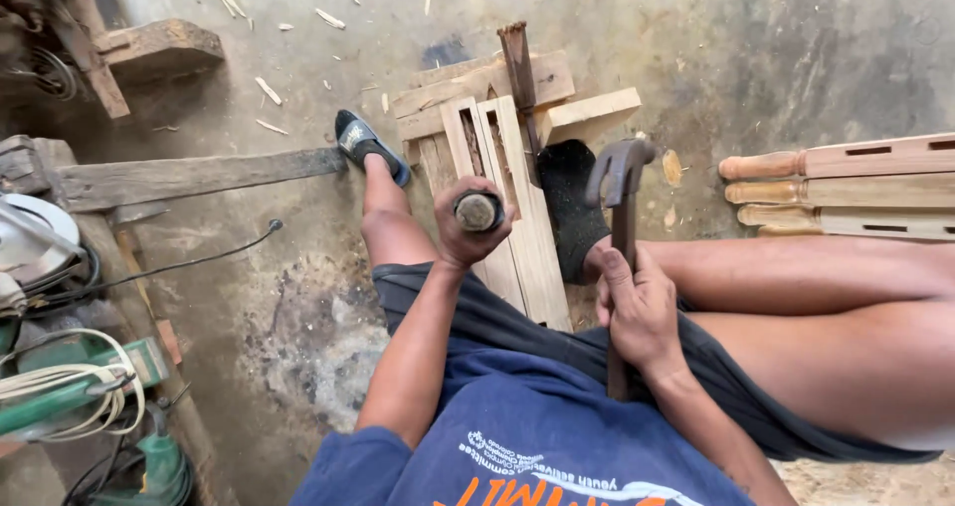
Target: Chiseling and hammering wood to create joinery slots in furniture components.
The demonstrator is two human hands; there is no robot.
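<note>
My left hand is closed around a chisel, whose round worn handle end points up at the camera; its blade is hidden below my fist. My right hand grips the wooden shaft of a claw hammer, head raised level with the chisel, a little to its right. Under both lies a pale wooden workpiece with long slots, resting on the floor between my legs. My right foot in a black sock presses on it. My left foot wears a dark sandal.
Turned wooden legs lie stacked at the right. A long grey plank runs along the left. Green power tools with coiled cords sit at the lower left, a black cable trailing across the concrete floor. Wood chips scatter at the top.
</note>
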